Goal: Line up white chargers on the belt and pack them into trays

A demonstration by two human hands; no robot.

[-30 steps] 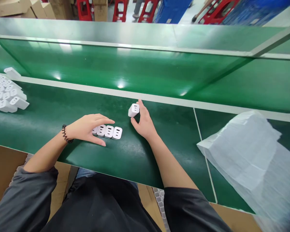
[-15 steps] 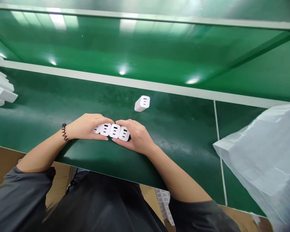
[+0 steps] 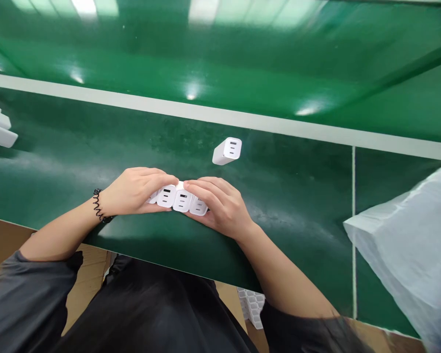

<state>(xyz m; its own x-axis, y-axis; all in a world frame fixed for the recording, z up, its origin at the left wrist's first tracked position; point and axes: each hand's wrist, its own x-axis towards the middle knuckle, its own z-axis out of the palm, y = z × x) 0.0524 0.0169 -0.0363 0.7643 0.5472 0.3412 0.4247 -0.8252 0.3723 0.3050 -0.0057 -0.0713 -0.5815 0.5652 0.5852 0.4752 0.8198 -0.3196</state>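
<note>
A row of several white chargers [image 3: 183, 200] sits between my two hands, their port faces turned toward me. My left hand [image 3: 141, 190] is closed around the row's left end, and the leftmost charger is partly covered by its fingers. Around the right end my right hand [image 3: 220, 203] is closed, its fingers over the top of the last charger. One more white charger [image 3: 228, 151] lies by itself on the green table [image 3: 286, 196], beyond my right hand, with its ports facing me.
More white chargers [image 3: 0, 130] are piled at the far left. A translucent white plastic bag [image 3: 411, 235] lies at the right. A pale ledge [image 3: 139, 102] runs along the back of the table. A white honeycomb-like tray [image 3: 253, 305] is below the front edge.
My right hand's fingers have moved further over the top of the row, and the right-hand chargers now tilt slightly. The view has shifted, and the lone charger lies where it was.
</note>
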